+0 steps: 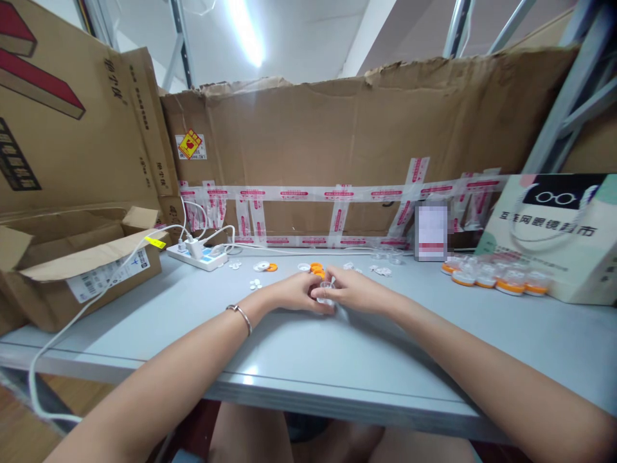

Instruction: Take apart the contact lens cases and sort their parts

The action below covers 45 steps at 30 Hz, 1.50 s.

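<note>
Both hands meet over the middle of the table around a small clear plastic cup-like piece [326, 294]. My left hand [299, 292] curls round it from the left, and my right hand [354, 290] pinches it from the right with thumb and fingers. Part of the piece is hidden by the fingers. Just beyond the hands lie orange rings [316, 267] and a white ring [303, 267]. Further left are a white and orange ring pair [265, 267] and small white pieces [255, 284]. Small clear-white parts [380, 271] lie to the right.
Several assembled orange-and-clear round pieces [511, 283] cluster at the right, before a paper bag [554, 238]. A phone-like screen [431, 233] stands at the back. A power strip [197, 256] with cables and an open carton [81, 257] are left. Large cardboard [308, 141] walls the rear.
</note>
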### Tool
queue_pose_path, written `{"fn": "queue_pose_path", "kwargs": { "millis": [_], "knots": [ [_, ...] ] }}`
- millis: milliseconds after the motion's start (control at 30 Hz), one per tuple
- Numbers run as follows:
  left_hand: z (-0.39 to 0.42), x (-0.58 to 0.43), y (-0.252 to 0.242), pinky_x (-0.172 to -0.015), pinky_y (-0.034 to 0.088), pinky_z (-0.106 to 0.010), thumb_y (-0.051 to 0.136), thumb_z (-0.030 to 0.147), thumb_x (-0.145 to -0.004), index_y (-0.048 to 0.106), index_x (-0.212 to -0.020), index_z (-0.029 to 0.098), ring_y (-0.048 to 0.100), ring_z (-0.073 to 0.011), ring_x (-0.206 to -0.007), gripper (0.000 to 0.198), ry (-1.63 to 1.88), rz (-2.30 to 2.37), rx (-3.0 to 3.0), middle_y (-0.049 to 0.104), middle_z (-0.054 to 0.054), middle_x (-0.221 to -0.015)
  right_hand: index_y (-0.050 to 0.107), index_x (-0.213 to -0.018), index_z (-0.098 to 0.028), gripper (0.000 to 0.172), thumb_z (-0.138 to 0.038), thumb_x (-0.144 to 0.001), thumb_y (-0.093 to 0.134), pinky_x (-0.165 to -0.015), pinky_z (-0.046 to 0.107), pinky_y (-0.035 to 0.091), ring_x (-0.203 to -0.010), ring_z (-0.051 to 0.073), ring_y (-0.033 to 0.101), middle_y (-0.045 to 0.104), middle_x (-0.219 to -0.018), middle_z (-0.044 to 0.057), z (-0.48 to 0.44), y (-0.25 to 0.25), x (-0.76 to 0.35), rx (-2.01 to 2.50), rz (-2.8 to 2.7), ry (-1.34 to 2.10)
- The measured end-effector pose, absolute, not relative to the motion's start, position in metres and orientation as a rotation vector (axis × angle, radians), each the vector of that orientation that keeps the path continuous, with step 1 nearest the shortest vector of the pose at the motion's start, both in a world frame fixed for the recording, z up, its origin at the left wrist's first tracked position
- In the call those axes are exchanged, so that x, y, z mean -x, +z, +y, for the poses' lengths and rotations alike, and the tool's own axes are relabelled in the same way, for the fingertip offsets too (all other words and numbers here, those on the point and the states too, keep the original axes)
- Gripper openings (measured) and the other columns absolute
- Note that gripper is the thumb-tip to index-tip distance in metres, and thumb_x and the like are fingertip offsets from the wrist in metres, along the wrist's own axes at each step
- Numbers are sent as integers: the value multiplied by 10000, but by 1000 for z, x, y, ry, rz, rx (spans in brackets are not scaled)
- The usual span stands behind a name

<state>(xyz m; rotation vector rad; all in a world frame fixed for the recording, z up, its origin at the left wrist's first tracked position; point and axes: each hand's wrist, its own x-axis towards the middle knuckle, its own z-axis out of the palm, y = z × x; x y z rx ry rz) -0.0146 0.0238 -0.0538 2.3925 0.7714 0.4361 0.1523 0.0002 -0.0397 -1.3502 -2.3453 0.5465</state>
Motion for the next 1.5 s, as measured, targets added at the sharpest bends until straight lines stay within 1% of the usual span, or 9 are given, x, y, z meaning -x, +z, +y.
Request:
{"fn": "queue_pose_path", "kwargs": {
  "millis": [133,200,267,367,533,700,967,1167,1500],
  "knots": [
    [21,14,-51,-551,363,-207,602,356,-650,535,-874,142,471,-104,-627,317,421,732,-2365,529,8,-709,432,-820,-204,208,-382,-719,472,-491,224,281,-552,119,435,505,-621,-28,-2,-40,-152,1289,-2381,591],
    [19,14,-49,-556,368,-209,605,334,-648,517,-948,154,476,-103,-625,361,412,723,-2347,536,14,-712,421,-849,-210,218,-333,-689,502,-490,222,285,-549,117,437,515,-637,-30,-3,-40,-153,1262,-2371,613],
    [18,14,-48,-552,370,-212,611,336,-644,499,-991,163,480,-106,-623,404,403,752,-2335,541,16,-713,416,-844,-212,269,-366,-661,539,-486,223,280,-550,119,437,517,-644,-29,-3,-40,-154,1280,-2349,569],
    [19,14,-49,-545,366,-214,605,357,-650,520,-922,151,476,-109,-625,351,403,787,-2361,530,12,-697,428,-792,-207,295,-446,-658,540,-468,221,251,-524,118,417,486,-584,-38,-2,-40,-153,1312,-2349,485],
    [21,15,-49,-554,376,-208,617,332,-640,514,-904,155,481,-105,-632,334,404,751,-2363,542,11,-721,459,-834,-205,206,-325,-679,523,-487,218,278,-560,115,444,527,-652,-28,-4,-38,-152,1237,-2392,522],
    [18,15,-47,-563,392,-217,616,356,-642,492,-989,172,500,-114,-648,412,401,769,-2340,563,9,-747,443,-786,-198,264,-405,-668,556,-507,224,300,-593,123,447,534,-689,-18,-6,-36,-151,1253,-2369,479],
    [20,16,-50,-601,390,-233,607,396,-648,514,-899,155,500,-123,-681,359,399,811,-2346,547,-4,-750,497,-788,-179,172,-323,-707,548,-560,230,342,-644,122,462,544,-741,4,-2,-32,-154,1072,-2391,553],
    [21,16,-50,-496,331,-212,605,479,-618,511,-752,152,439,-96,-573,366,354,908,-2369,471,17,-652,481,-911,-186,265,-347,-712,551,-589,241,374,-689,131,481,546,-795,16,0,-28,-157,1048,-2295,574],
    [19,16,-48,-489,294,-212,578,517,-629,485,-739,155,385,-86,-549,389,361,892,-2441,434,32,-619,468,-844,-178,339,-451,-676,579,-519,224,374,-572,94,446,506,-699,-16,11,-30,-163,1019,-2021,690]
  ]
}}
